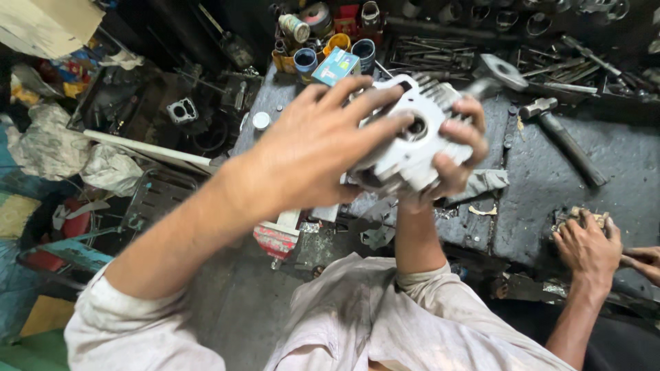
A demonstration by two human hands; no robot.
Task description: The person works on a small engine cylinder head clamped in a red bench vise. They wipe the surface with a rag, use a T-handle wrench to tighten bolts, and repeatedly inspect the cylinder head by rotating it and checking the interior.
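A dark, grimy worktop (605, 158) is filling the upper right of the view, and a person in a pale, stained shirt (357, 323) is leaning over its near edge. Both of this person's bare hands are raised above the worktop, holding a light grey finned engine cylinder (412, 137) between them. The left hand (313, 141) is spreading across the near face of the cylinder, its fingers (375, 130) lying wide and pressing flat on the metal. The right hand (457, 154) is cupping the part from the far side and beneath, its fingers (454, 130) curling over the edge and gripping it firmly. The round bore of the cylinder is facing the camera, and the cooling fins are showing along its top.

At the lower right, another person's hand (584, 247) is resting on a small object at the worktop's edge. A hammer (560, 134) is lying on the worktop just behind the cylinder, with scattered tools (570, 69) further back. A cluster of small tins (326, 41) and a teal box (335, 65) are standing at the worktop's far left corner.
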